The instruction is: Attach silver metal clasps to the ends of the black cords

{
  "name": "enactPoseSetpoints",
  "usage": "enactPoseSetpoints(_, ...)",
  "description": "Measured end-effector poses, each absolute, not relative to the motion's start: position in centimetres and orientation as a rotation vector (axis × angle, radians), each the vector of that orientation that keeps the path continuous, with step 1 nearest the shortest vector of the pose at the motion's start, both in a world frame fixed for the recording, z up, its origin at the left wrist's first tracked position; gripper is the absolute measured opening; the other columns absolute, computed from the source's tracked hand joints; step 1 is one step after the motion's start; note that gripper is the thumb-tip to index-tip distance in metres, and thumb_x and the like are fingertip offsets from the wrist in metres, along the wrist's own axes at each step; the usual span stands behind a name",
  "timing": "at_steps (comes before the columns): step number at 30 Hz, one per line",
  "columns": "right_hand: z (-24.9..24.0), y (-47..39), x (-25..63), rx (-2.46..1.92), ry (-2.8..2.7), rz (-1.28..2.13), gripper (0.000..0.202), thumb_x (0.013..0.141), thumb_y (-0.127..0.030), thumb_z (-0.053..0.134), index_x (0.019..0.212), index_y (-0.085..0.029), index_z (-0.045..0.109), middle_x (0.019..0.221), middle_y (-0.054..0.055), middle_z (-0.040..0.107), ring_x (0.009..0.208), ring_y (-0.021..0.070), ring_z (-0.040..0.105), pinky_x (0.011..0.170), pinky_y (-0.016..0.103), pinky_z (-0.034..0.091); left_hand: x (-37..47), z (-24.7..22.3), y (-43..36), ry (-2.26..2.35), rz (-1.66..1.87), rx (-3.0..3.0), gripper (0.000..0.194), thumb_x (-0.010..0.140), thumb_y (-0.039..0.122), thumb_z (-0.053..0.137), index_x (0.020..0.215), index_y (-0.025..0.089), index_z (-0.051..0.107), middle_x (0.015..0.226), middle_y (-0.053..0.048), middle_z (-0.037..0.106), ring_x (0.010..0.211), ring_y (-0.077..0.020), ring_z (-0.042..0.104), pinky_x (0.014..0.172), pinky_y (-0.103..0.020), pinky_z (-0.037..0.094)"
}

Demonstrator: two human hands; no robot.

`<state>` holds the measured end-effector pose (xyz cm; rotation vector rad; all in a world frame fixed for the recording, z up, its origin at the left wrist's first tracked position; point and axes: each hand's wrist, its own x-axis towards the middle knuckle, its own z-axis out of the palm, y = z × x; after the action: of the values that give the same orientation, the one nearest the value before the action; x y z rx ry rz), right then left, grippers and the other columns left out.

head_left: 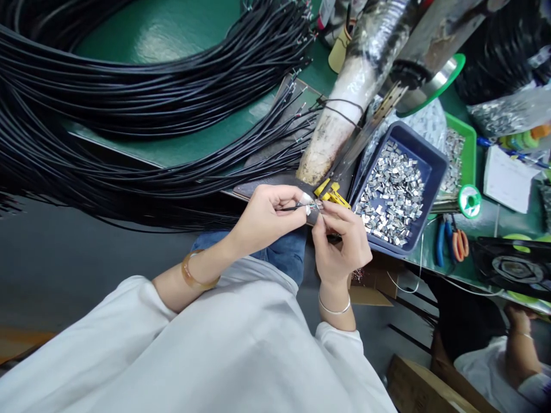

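Observation:
A thin black cable (290, 208) is pinched between the thumb and fingers of my left hand (269, 213), its end pointing right. White tape or a finger cover wraps the tips of this hand. At the cable end, small thin wires and a bit of shiny metal (317, 204) show between my hands. The fingertips of my right hand (342, 244) close together there; what exactly they grip is too small to make out. Just beyond them lies a yellow plastic piece (338, 195), beside the lower end of a tape-wrapped, whitish post (327, 132).
Large bundles of black cables (163, 97) cover the green bench (172, 28) at left. A dark blue bin (430, 172) holds many small metal shells. Further right are a green bin (469, 143), a solder spool (469, 202), pliers (445, 241) and a fan (516, 269). Another person's arm (523, 344) shows lower right.

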<state>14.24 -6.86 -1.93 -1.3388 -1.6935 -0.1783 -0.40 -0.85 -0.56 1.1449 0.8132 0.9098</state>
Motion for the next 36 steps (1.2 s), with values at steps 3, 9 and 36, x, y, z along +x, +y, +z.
enactPoseSetpoints(3,-2.0,-6.6,14.1,-1.346,-1.686,-0.191,0.017,0.087,-0.008,0.070,0.095,-0.022,0.064,0.106,0.004,0.077,0.094,0.0152,0.076,0.078,0.027,0.064,-0.3,-0.4,-0.7,0.831,0.926,1.164,0.006,0.073,0.015,0.067,0.071,0.010,0.070,0.055,0.006,0.043,0.050,-0.0033,0.030,0.045,-0.017,0.023)
enactPoseSetpoints(9,-1.7,-6.2,14.2,-1.355,-1.644,-0.108,0.017,0.086,-0.008,0.071,0.093,-0.021,0.065,0.105,0.005,0.078,0.093,0.0152,0.075,0.070,0.025,0.063,-0.1,-0.1,-0.3,0.855,0.963,1.170,0.005,0.070,0.014,0.068,0.070,0.011,0.072,0.053,0.007,0.041,0.049,-0.0030,0.027,0.043,-0.018,0.021)
enactPoseSetpoints(36,-1.1,-6.7,14.3,-1.337,-1.648,-0.019,0.017,0.087,-0.008,0.068,0.094,-0.021,0.061,0.110,0.006,0.077,0.090,0.0151,0.076,0.073,0.027,0.066,-0.1,0.4,-0.5,0.908,0.944,1.157,0.003,0.069,0.014,0.070,0.071,0.012,0.069,0.053,0.007,0.038,0.048,-0.0032,0.025,0.042,-0.018,0.018)
